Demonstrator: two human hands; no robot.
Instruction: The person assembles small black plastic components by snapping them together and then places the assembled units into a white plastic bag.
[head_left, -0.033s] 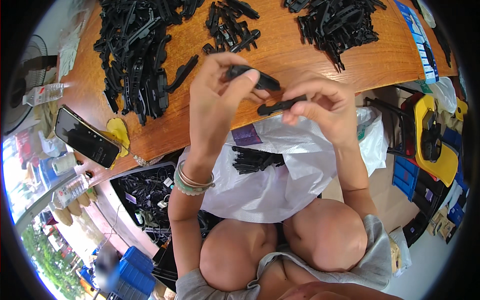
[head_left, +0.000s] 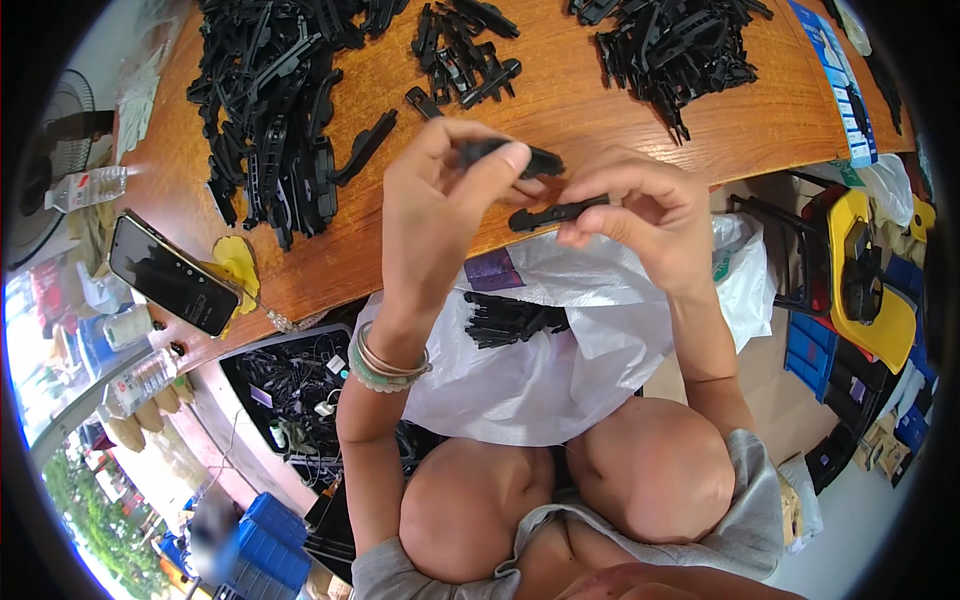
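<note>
My left hand [head_left: 437, 200], with bangles at its wrist, pinches a dark, narrow plastic part [head_left: 542, 162] between thumb and fingers. Motion smears this part a little. Close by on the right, my right hand [head_left: 650, 215] grips a second slim black plastic part [head_left: 550, 215] by its right end, with a small knob at its free left end. The two parts are near each other but apart, above the table's front edge. Below them, more black plastic parts [head_left: 512, 320] lie together on a white plastic sack [head_left: 500, 395] over my lap.
Heaps of black parts sit on the wooden table [head_left: 390, 190]: a large pile [head_left: 270, 110] left, a smaller one [head_left: 465, 60] in the middle, another [head_left: 680, 60] right. A phone [head_left: 172, 270] leans at the left edge. Below it stands a bin of parts [head_left: 290, 390]; a yellow chair [head_left: 850, 300] is at right.
My left hand and its part have dropped slightly toward me. The part in my right hand has shifted a little to the left. The piles stay put.
</note>
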